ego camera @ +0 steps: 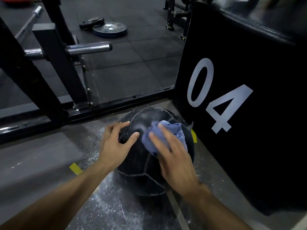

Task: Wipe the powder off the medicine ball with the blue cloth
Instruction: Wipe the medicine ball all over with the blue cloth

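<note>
Basically, medicine ball (146,166) sits on the floor (41,156) at lower centre of the frame, just beside a black padded box (249,113) marked "04" on the right. Left hand (116,143) rests spread wide on the ball's upper left, fingers open, holding nothing. Right hand (174,156), motion-blurred, presses flat on the blue cloth (164,133) against the ball's upper right. White powder (103,211) speckles floor; faint dust on ball top. Weight plates (109,29) upper centre.
</note>
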A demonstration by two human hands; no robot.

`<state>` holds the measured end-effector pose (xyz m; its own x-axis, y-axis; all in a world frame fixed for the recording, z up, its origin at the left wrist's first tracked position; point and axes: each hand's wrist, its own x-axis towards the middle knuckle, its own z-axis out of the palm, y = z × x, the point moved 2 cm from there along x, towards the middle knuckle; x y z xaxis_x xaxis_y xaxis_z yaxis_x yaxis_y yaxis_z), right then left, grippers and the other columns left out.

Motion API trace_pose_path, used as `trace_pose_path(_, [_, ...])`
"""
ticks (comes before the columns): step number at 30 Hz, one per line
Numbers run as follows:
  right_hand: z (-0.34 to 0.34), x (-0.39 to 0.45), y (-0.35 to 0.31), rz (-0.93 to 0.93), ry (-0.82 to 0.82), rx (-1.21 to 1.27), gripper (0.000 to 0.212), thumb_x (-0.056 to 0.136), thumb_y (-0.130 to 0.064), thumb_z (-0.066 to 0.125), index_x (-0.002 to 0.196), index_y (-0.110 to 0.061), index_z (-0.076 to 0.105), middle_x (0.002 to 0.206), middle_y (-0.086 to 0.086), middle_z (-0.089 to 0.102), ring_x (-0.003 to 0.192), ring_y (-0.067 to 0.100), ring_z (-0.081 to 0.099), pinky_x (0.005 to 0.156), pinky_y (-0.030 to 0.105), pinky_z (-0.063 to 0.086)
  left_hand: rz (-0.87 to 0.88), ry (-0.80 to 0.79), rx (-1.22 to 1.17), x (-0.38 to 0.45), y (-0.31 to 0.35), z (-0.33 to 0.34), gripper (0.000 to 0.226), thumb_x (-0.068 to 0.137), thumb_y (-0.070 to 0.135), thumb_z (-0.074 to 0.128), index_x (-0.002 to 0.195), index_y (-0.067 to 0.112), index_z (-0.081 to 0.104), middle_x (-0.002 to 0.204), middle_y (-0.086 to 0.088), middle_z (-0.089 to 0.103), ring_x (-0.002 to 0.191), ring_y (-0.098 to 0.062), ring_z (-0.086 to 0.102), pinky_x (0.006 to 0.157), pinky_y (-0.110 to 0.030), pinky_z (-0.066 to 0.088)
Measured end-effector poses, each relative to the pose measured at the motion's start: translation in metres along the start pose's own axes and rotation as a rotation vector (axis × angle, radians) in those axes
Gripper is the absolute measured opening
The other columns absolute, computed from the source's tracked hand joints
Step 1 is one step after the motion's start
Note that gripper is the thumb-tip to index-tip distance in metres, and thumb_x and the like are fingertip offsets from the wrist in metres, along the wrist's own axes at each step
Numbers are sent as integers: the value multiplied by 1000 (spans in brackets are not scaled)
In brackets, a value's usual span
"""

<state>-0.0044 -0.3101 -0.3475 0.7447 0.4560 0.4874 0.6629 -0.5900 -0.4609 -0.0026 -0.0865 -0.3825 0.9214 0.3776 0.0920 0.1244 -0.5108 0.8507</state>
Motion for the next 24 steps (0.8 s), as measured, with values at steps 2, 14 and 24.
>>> trace_pose_path(2, [-12, 4, 10, 360, 234, 318, 62, 109, -20, 54, 164, -34, 29, 171, -2, 33, 154, 16, 37, 121, 24, 38, -18, -43, 24, 5, 8, -2, 44, 85, 66, 71, 123, 48, 62, 129, 15, 45, 120, -6, 53, 106, -26, 40])
trace_pose_path(14, [15, -27, -14, -170, -211, -356, 62, 98, -46, 59, 158, -29, 49, 171, 7, 37, 163, 27, 21, 127, 58, 24, 102, -49, 146, 37, 32, 28, 61, 91, 68, 39, 143, 42, 59, 135, 7, 51, 126, -18, 50, 111, -39, 40])
trace_pose_path(24, [5, -14, 4, -146, -231, -414, 63, 101, -40, 50, 161, -23, 42, 173, 9, 30, 162, 29, 22, 129, 56, 24, 217, -82, 125, 20, 19, 38, 50, 103, 58, 36, 144, 37, 58, 153, 10, 49, 144, -14, 45, 116, -54, 37])
